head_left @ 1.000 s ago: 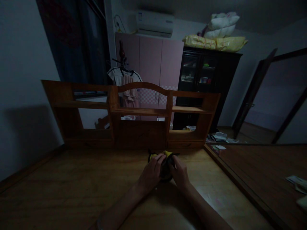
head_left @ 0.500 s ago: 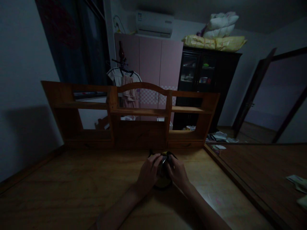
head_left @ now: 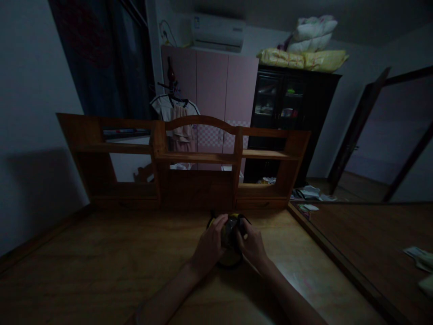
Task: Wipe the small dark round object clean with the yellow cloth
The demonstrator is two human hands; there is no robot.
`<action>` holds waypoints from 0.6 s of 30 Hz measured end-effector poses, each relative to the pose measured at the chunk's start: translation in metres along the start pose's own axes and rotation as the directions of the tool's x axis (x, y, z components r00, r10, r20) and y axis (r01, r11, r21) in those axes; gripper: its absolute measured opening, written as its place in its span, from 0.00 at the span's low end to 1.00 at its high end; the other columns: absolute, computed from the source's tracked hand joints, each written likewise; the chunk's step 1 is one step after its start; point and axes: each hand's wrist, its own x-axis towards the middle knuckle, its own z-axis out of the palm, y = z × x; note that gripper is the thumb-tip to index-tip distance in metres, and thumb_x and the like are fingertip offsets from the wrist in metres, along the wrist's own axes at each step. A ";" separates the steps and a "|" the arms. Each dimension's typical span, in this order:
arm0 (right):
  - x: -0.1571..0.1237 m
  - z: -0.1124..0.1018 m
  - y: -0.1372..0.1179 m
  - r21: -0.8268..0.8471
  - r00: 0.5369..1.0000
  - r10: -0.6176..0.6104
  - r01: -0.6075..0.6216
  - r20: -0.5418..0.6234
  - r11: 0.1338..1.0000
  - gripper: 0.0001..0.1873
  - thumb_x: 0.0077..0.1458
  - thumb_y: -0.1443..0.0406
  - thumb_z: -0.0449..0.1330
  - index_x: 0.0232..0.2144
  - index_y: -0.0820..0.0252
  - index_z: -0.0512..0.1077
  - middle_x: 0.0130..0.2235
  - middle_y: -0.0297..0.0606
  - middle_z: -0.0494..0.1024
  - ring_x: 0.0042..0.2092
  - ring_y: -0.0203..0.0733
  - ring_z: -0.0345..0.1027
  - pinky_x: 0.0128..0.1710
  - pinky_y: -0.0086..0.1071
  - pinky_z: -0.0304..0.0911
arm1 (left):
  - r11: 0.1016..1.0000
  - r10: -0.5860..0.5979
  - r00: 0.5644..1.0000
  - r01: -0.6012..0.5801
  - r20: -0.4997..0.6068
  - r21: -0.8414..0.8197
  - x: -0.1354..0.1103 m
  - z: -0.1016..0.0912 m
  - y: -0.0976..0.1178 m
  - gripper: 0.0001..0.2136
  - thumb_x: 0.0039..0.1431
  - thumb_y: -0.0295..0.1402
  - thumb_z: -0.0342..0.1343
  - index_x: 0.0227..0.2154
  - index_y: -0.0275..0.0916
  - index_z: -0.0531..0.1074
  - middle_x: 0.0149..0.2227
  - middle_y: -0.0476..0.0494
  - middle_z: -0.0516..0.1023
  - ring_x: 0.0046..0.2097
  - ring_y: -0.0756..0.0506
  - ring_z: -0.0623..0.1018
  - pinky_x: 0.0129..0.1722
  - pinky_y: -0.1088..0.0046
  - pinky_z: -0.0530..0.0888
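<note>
Both my hands are around a small dark object (head_left: 230,229) with a shiny grey front and a black and yellow strap-like band; its exact kind is too dim to make out. From the left side, my left hand (head_left: 209,243) grips it with curled fingers over its top edge. My right hand (head_left: 252,244) closes on its right side, thumb and fingers at a black part. Below, between the wrists, a dark curved loop (head_left: 228,266) of the band rests on the wooden surface (head_left: 135,257).
A wooden shelf unit (head_left: 196,158) with open compartments stands along the far edge of the surface. A raised wooden rim (head_left: 333,250) runs along the right. Beyond are a pink wardrobe (head_left: 211,90), a black cabinet (head_left: 314,99) and a door (head_left: 358,131).
The shiny grey part has turned slightly and its bright glint has faded. My left fingers have shifted a little, and more of the band shows beside them. My forearms stay nearly in place.
</note>
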 end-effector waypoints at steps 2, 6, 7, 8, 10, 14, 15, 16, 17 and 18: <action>0.000 0.000 0.001 0.007 1.000 0.001 -0.001 0.009 1.000 0.08 0.56 0.67 0.53 0.40 0.59 0.68 0.32 0.38 0.76 0.31 0.40 0.71 0.31 0.29 0.64 | 1.000 -0.013 1.000 0.013 -0.002 -0.024 0.001 -0.001 0.001 0.33 0.55 0.22 0.52 0.61 0.36 0.44 0.60 0.32 0.57 0.62 0.40 0.59 0.59 0.56 0.65; 0.000 0.000 0.000 0.028 1.000 -0.007 0.007 -0.008 1.000 0.08 0.56 0.68 0.53 0.40 0.58 0.68 0.32 0.38 0.77 0.30 0.40 0.71 0.30 0.29 0.64 | 0.996 -0.042 0.999 0.041 -0.006 -0.076 0.004 -0.002 0.003 0.33 0.55 0.22 0.52 0.61 0.37 0.43 0.60 0.33 0.58 0.62 0.41 0.61 0.59 0.57 0.65; 0.000 0.000 0.000 0.030 1.000 -0.008 0.008 -0.012 1.000 0.08 0.56 0.67 0.53 0.40 0.58 0.68 0.32 0.38 0.76 0.30 0.40 0.71 0.30 0.29 0.64 | 0.996 -0.042 0.999 0.042 0.002 -0.083 0.004 -0.003 0.003 0.34 0.55 0.22 0.52 0.61 0.37 0.43 0.60 0.33 0.58 0.62 0.41 0.61 0.58 0.57 0.66; 0.000 0.000 0.000 0.030 1.000 -0.007 0.007 -0.014 1.000 0.08 0.56 0.67 0.53 0.40 0.58 0.67 0.32 0.38 0.76 0.30 0.41 0.71 0.30 0.29 0.64 | 0.995 -0.046 0.999 0.046 0.008 -0.089 0.004 -0.004 0.004 0.34 0.55 0.22 0.52 0.61 0.37 0.42 0.60 0.33 0.58 0.61 0.41 0.62 0.58 0.57 0.66; 0.000 0.001 0.000 0.029 1.000 -0.003 0.004 -0.009 1.000 0.09 0.56 0.67 0.53 0.40 0.58 0.67 0.32 0.38 0.76 0.31 0.41 0.71 0.30 0.29 0.64 | 0.993 -0.061 0.998 0.063 0.018 -0.096 0.005 -0.005 0.004 0.34 0.55 0.22 0.52 0.62 0.38 0.42 0.60 0.34 0.58 0.61 0.42 0.63 0.58 0.58 0.67; -0.001 0.002 0.000 0.031 1.000 -0.002 0.002 -0.001 1.000 0.09 0.56 0.68 0.52 0.41 0.58 0.67 0.32 0.39 0.76 0.31 0.41 0.71 0.29 0.28 0.64 | 0.998 -0.043 0.999 0.043 0.001 -0.042 0.004 -0.005 0.003 0.35 0.55 0.23 0.53 0.62 0.37 0.41 0.60 0.34 0.60 0.61 0.42 0.63 0.57 0.58 0.67; -0.001 0.002 0.000 0.030 1.000 -0.003 0.003 -0.003 1.000 0.09 0.56 0.68 0.53 0.40 0.58 0.68 0.32 0.38 0.76 0.31 0.40 0.71 0.29 0.28 0.64 | 0.999 -0.029 1.000 0.029 -0.001 -0.016 0.004 -0.005 0.002 0.36 0.55 0.24 0.53 0.62 0.37 0.41 0.60 0.33 0.61 0.61 0.41 0.62 0.57 0.57 0.67; -0.001 0.002 0.000 0.030 1.000 -0.005 0.005 -0.006 1.000 0.09 0.56 0.68 0.53 0.40 0.59 0.68 0.31 0.38 0.76 0.31 0.40 0.71 0.29 0.28 0.64 | 1.000 -0.019 1.000 0.020 -0.003 0.012 0.004 -0.005 0.002 0.36 0.55 0.24 0.53 0.62 0.36 0.41 0.60 0.34 0.61 0.61 0.41 0.62 0.57 0.56 0.67; -0.001 0.001 0.000 0.030 1.000 -0.006 0.006 -0.006 1.000 0.08 0.56 0.68 0.53 0.39 0.59 0.68 0.31 0.38 0.76 0.31 0.40 0.71 0.29 0.28 0.64 | 0.999 -0.014 1.000 0.014 0.000 0.037 0.004 -0.005 0.002 0.36 0.55 0.24 0.53 0.62 0.36 0.41 0.60 0.34 0.61 0.61 0.40 0.62 0.57 0.56 0.66; -0.001 0.001 -0.001 0.030 1.000 -0.007 0.007 -0.004 1.000 0.08 0.56 0.68 0.53 0.39 0.59 0.68 0.31 0.38 0.76 0.31 0.40 0.71 0.30 0.28 0.64 | 0.998 -0.012 1.000 0.011 0.004 0.057 0.005 -0.005 0.002 0.36 0.55 0.24 0.53 0.63 0.36 0.41 0.60 0.34 0.61 0.61 0.40 0.62 0.57 0.55 0.66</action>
